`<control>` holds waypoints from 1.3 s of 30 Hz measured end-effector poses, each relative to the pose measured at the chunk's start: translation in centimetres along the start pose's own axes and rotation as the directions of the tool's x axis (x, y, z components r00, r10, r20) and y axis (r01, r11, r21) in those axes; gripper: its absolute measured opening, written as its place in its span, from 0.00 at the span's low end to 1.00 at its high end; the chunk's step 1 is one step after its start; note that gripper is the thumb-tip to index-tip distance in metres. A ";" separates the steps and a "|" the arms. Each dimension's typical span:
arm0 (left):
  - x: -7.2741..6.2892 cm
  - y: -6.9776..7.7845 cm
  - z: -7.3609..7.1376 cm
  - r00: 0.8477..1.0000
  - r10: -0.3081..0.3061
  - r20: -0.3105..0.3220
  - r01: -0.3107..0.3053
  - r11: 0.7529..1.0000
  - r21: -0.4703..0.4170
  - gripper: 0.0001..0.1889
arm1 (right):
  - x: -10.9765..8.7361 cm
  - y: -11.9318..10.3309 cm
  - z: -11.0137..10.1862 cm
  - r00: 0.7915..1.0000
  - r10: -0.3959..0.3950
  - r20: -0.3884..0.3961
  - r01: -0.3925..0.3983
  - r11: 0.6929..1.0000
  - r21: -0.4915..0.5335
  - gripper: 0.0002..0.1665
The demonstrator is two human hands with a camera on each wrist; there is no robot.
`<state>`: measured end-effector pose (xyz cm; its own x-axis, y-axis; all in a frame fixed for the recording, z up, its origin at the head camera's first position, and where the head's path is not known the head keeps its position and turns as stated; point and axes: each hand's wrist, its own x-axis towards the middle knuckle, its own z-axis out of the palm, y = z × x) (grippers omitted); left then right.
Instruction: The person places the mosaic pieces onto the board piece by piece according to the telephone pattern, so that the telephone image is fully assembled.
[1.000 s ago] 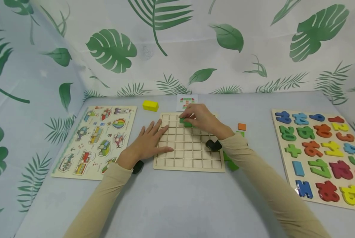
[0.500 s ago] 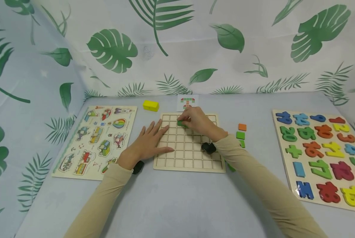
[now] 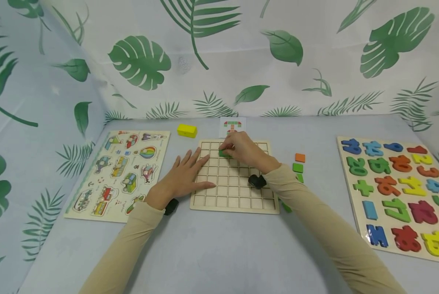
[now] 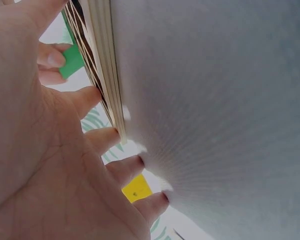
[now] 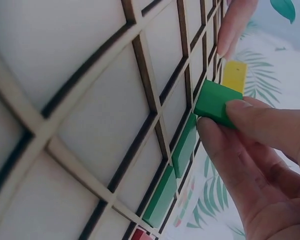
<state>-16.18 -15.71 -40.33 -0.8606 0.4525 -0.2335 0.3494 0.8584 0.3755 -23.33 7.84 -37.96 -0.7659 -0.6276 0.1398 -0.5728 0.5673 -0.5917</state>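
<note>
From afar, I judge this as placement: over the far rows of the grid board (image 3: 222,190), the right hand (image 3: 244,149) pinches a green block (image 5: 213,101); at the board's left edge, the left hand (image 3: 180,178) spreads its fingers. Next calls for seating squarely.

the head view is bright and evenly lit, with soft shadows on the table (image 3: 212,249) beside the sleeves (image 3: 324,214) and a small white glare on a blue number (image 3: 377,235). in the left wrist view, the left hand (image 4: 55,150) is shaded against a washed-out background. the right wrist view is dimmer, the grid board (image 5: 102,125) softly blurred up close.
</note>
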 end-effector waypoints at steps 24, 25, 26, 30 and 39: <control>0.0 0.1 -0.2 1.000 -0.001 0.004 0.001 1.000 0.004 0.50 | 1.0 0.1 -0.5 0.996 -0.038 0.082 0.046 0.994 -0.101 0.10; 0.0 0.0 -0.2 1.000 -0.001 0.003 0.001 1.000 0.002 0.50 | 1.1 0.0 -0.5 0.995 -0.039 0.089 0.048 0.993 -0.108 0.10; 0.0 0.0 -0.2 1.000 -0.001 0.002 0.001 1.000 0.001 0.50 | 1.2 0.0 -0.4 0.995 -0.037 0.097 0.048 0.992 -0.117 0.10; 0.0 -0.1 -0.1 1.000 -0.001 0.006 0.001 1.000 0.004 0.50 | 1.5 -0.3 -0.3 0.992 0.001 0.124 0.017 0.990 -0.137 0.10; 0.0 -0.1 0.0 1.000 0.004 0.004 -0.004 1.000 0.001 0.50 | 1.7 -0.7 0.0 0.991 0.037 0.126 -0.017 0.987 -0.158 0.08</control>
<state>-16.21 -15.74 -40.37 -0.8578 0.4570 -0.2352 0.3535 0.8567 0.3756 -24.26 6.38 -37.27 -0.7437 -0.6684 0.0165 -0.5989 0.6550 -0.4606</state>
